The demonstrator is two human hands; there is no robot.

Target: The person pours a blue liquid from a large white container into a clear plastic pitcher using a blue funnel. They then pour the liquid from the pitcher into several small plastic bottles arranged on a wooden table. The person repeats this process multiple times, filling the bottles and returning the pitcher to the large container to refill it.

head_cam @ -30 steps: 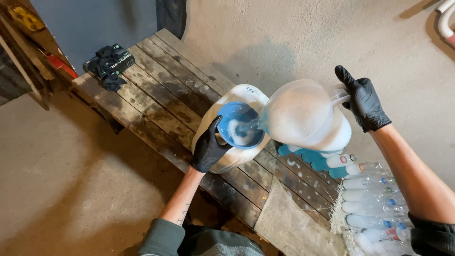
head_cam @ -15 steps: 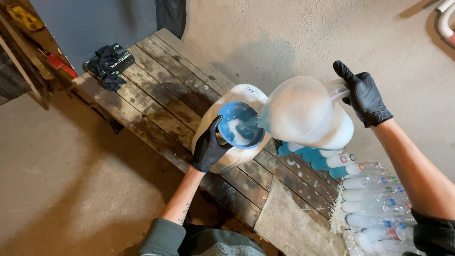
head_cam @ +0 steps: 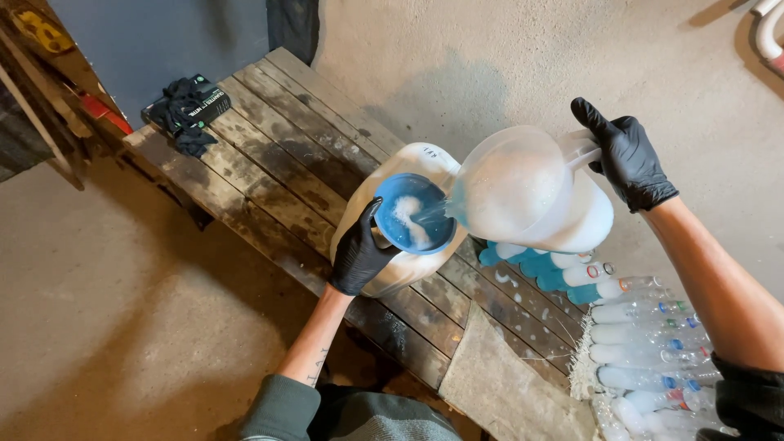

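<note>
Fingers of the right hand (head_cam: 625,159), in a black glove, are clenched around the handle of a translucent plastic jug (head_cam: 523,192), which is tipped steeply so its spout hangs just over a blue funnel (head_cam: 412,214). The left hand (head_cam: 359,257), gloved the same way, closes its grip on the funnel's rim and the neck of a white canister (head_cam: 396,224) beneath it, steadying both. The jug holds a milky, foamy liquid that runs in a thin stream into the funnel, where a white patch of it pools. Judging by the fill and the tilt, the jug is probably fairly heavy and its weight shifts as it empties; the plastic looks stiff but thin, and any wet film would make it slippery, so the handle seems the safest place to hold it. The canister stands slanted on a table (head_cam: 269,131) of weathered wooden planks flecked with white splashes. Just beyond the jug lie plastic bottles with blue bases (head_cam: 539,265), and to their right a row of clear bottles (head_cam: 645,343) filled with pale liquid, lying on their sides. Well apart, at the far corner of the table, a box of black gloves (head_cam: 189,104) sits with some spilling out
</note>
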